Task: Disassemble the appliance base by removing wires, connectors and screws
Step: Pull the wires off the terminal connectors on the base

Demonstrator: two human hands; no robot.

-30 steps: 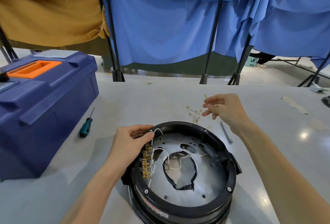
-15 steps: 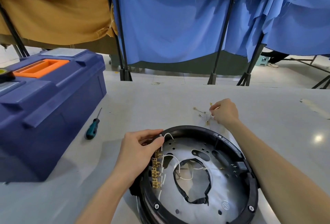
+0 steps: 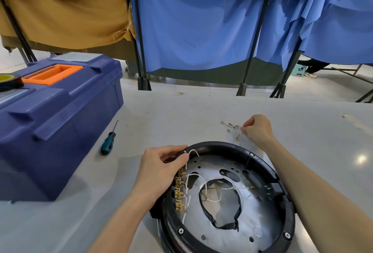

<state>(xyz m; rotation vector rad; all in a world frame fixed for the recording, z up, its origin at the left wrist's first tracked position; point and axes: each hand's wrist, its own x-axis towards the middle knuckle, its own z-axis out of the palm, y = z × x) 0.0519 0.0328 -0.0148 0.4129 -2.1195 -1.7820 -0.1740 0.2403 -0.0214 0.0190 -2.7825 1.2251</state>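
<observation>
Moved: R hand [image 3: 256,129] has dropped from mid-air to the table [image 3: 181,111] and sits at the removed wires [image 3: 234,129]. L hand [image 3: 161,170] is unchanged on the rim.
L hand: fingers curled over the upper-left rim of the appliance base [image 3: 222,144], thumb on top by a white lead. Clamped on, steadying it.
R hand: well apart from L, beyond the base. Fingers curled, tips pinching the loose bundle; prob setting it down.
Base location: on the table directly in front of the person, open side up, near edge cut off by the view.
Base handling: rigid black ring w/ metal plate inside. Prob moderate weight, won't flex. Hold by the rim, not the plate cut-outs, whose edges may be sharp.
White wires [image 3: 203,180]: thin and limp, run from the brass terminal strip [image 3: 179,190] toward the centre hole. Pull at the connector, not mid-wire, or they could snap.
Terminals: small, stiff, likely a tight fit. Need a fingertip pinch and a straight wiggle off.
Rim screws [image 3: 251,154]: not yet out; tiny, easy to lose. Screwdriver [image 3: 108,141] lies left of the base, by the blue toolbox [image 3: 60,111].
</observation>
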